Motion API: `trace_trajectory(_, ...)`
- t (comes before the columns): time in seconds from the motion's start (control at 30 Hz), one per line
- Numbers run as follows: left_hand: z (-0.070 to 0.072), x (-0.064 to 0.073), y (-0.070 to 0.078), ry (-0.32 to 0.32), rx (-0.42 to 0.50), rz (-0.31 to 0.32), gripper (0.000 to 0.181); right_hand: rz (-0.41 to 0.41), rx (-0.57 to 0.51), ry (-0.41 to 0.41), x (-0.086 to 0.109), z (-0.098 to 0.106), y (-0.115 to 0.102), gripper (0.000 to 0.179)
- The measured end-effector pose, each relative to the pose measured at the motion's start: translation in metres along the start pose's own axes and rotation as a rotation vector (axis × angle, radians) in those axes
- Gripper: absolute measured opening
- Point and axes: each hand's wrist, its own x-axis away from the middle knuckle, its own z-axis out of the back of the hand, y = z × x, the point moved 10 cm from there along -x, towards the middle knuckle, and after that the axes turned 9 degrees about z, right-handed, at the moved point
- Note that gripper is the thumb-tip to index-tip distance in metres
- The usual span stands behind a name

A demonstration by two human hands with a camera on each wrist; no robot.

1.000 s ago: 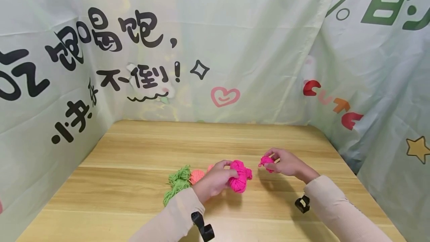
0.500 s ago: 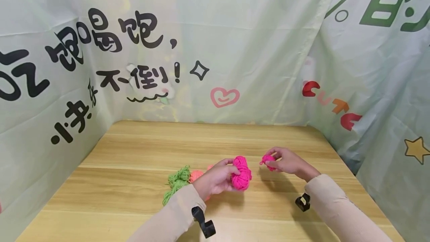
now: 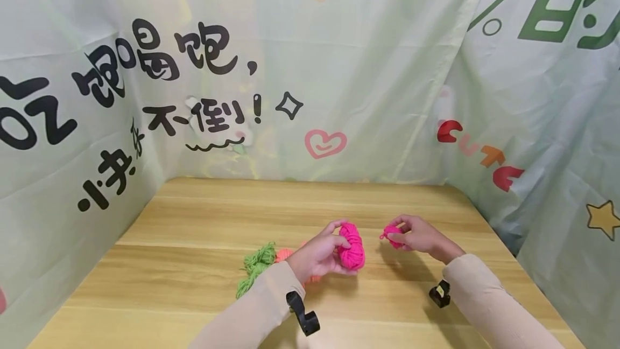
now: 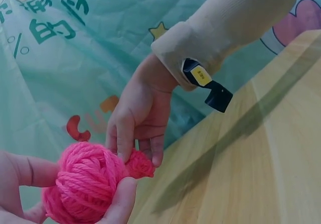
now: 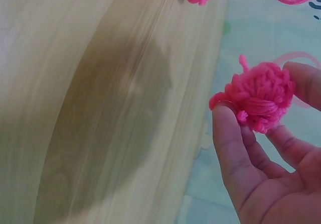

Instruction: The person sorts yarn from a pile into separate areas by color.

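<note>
In the head view my left hand (image 3: 322, 252) grips a bright pink ball of yarn (image 3: 352, 246), thumb over its near side. The left wrist view shows its thick wound strands close up, between thumb and fingers. My right hand (image 3: 418, 235), a short way to the right, pinches a small pink crocheted piece (image 5: 261, 96) by thumb and fingertips. A short loop of yarn sticks up from this rounded, knobbly piece. Both hands are raised over the wooden table (image 3: 232, 209); the right one casts a long shadow.
Left of the left hand lie tangled green yarn (image 3: 256, 263) and orange yarn (image 3: 284, 255), the latter partly hidden by that hand and forearm. A printed cloth (image 3: 378, 69) hangs behind the table and along both sides. Each wrist wears a black camera mount (image 3: 302, 314).
My left hand has turned the pink yarn ball and shifted slightly right and up with it. The right hand keeps its pinch on the crocheted piece, moving only slightly right.
</note>
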Motion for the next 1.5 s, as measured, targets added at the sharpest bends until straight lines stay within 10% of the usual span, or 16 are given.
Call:
trace_trajectory(0.87,0.002,-0.036,0.008,0.072,-0.073,-0.021,0.048,-0.055,-0.067,0.055,-0.002,0.014,0.024,0.032)
trace_trajectory(1.5,-0.003,-0.063,0.017,0.239,-0.245,-0.050,0.048,-0.085,-0.077,0.089,-0.002,0.021,0.037,0.033)
